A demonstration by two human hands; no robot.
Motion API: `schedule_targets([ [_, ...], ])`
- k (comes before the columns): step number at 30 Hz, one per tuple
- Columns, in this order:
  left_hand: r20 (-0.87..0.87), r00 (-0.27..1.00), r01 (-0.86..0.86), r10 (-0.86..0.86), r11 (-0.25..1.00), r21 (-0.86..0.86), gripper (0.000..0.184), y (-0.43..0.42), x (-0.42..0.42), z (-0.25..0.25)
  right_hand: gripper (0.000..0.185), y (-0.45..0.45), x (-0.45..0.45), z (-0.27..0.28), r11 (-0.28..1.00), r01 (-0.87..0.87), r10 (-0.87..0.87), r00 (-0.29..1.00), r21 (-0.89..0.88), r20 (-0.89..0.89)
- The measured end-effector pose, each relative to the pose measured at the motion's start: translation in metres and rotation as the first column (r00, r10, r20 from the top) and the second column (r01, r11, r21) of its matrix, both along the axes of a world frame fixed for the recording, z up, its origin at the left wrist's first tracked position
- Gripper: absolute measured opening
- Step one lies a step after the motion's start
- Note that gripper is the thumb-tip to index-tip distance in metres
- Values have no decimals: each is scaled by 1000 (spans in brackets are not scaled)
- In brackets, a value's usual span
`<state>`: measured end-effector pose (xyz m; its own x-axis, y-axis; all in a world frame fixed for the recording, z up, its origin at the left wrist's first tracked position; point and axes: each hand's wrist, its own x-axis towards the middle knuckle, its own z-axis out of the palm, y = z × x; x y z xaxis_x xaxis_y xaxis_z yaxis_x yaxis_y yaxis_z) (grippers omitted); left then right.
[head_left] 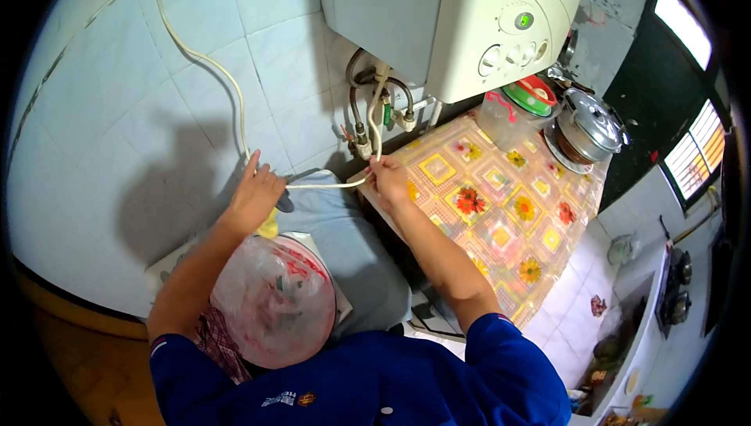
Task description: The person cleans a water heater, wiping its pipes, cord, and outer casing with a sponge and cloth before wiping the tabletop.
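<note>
A white power cable (325,186) comes down the tiled wall, passes through both hands and rises to the underside of a wall-mounted water heater (493,23). My left hand (256,194) is closed around the cable, its index finger pointing up along it. Near the table corner, the cable is pinched in the fingers of my right hand (387,179). Between the hands the cable runs nearly level, sagging slightly. Dark hoses and a green-handled valve (386,112) hang beneath the heater, just above my right hand.
Under my left forearm stands a round tub (274,301) covered with clear plastic. The table (501,215) at right has a flowered cloth; a lidded pot (592,125) and a plastic container (501,121) stand at its far end. A stove (674,285) is at far right.
</note>
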<state>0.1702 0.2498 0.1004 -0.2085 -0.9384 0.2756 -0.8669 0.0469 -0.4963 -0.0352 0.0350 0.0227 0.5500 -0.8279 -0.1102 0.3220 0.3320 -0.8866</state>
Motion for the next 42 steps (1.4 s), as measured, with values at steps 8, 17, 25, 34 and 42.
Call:
schedule_targets([
  [8, 125, 991, -29, 40, 996, -89, 24, 17, -2, 77, 13, 2, 4, -8, 997, 30, -33, 999, -75, -41],
  [17, -595, 804, -160, 3, 964, -212, 62, 35, 9, 88, 21, -3, 15, -10, 994, 106, -106, 994, -2, 21],
  [25, -350, 911, -206, -219, 493, -845, 42, 37, 69, 229, 11, -3, 4, -12, 998, 53, -55, 995, -30, -78],
  [34, -510, 807, -497, -298, 124, -859, 30, -21, 109, 326, 36, 82, 5, 28, 708, 96, -245, 962, -700, -117],
  [42, -684, 610, -646, -400, 248, -722, 30, -25, 103, 318, 59, 71, 136, 141, 618, -51, 30, 999, -784, -41],
])
